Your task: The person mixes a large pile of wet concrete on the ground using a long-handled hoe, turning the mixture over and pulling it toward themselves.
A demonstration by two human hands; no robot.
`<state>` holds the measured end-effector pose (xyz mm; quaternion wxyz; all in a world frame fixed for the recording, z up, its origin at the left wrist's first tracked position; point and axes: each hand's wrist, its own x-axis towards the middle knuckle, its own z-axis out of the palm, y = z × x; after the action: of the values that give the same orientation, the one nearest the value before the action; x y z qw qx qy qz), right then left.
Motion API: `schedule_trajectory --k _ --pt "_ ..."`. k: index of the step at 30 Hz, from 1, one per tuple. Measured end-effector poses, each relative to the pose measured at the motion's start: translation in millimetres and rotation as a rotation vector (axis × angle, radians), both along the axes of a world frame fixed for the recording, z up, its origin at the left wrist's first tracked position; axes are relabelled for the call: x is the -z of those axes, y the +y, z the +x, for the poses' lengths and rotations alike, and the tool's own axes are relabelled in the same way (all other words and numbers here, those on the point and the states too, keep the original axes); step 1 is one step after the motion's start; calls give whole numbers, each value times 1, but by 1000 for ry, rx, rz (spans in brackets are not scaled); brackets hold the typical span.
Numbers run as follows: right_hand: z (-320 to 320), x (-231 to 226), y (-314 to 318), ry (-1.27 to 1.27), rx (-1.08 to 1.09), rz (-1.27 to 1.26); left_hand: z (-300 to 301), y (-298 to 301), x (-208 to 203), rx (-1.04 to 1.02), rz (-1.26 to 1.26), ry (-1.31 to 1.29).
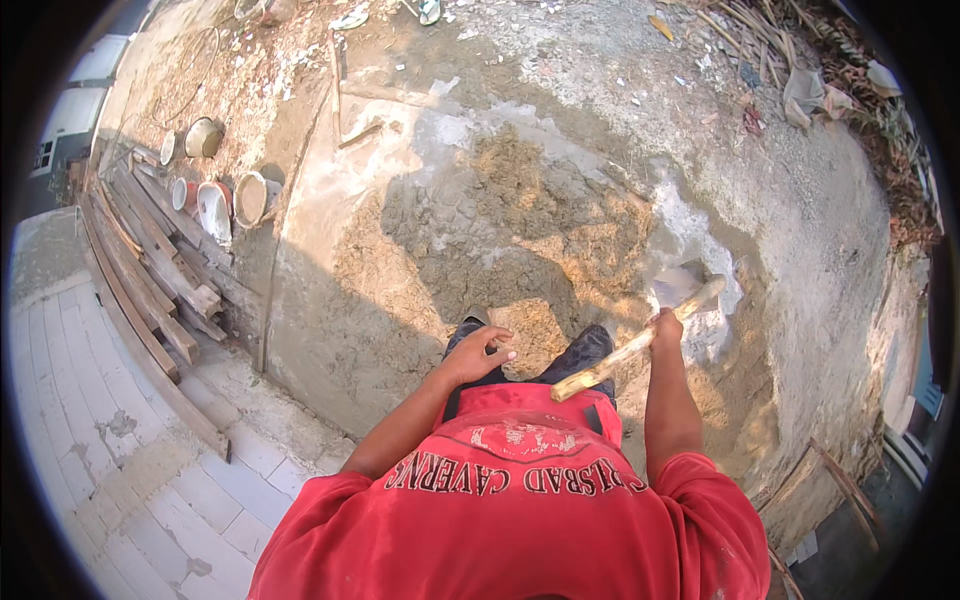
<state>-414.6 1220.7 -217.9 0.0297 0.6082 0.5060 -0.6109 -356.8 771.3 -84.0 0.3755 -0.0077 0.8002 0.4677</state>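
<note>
My right hand [667, 330] is wrapped round the pale wooden handle [600, 373] of a tool that looks like a hoe. The handle slants from my waist up to the right. At its far end a grey metal blade [677, 284] shows, partly hidden by the wood. My left hand [480, 355] hangs in front of my left thigh with loosely bent fingers apart and nothing in them. Ahead of my feet spreads a heap of wet grey mortar [470, 225] mixed with tan sand, partly in shadow. Whitish water [685, 225] lies along its right side.
Stacked timber planks [150, 260] lie at the left beside pale paving [110, 430]. Several buckets, one a cream bucket [252, 199], stand or lie beyond them. Another long-handled tool [336, 85] rests on the ground at the back. Dry leaves and debris [870, 120] line the far right.
</note>
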Motion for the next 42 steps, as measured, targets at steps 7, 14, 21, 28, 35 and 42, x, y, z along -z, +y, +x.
schedule_trajectory --k 7,14,21,28,35,42 --pt "115 -32 309 -524 -1167 130 52 57 74 -180 -389 -6" --pt "199 19 330 -726 -1562 87 10 128 36 -383 -262 -182" --pt "247 -49 306 -695 -1572 -87 35 166 -34 -176 -690 105" --pt "221 -100 291 -739 -1813 149 167 92 27 -868 -445 -3" --pt "194 -122 169 -678 -2063 425 392 40 68 -1079 1 -393" --pt "218 -194 75 -739 -2125 709 735 -9 57 -1499 -350 -378"
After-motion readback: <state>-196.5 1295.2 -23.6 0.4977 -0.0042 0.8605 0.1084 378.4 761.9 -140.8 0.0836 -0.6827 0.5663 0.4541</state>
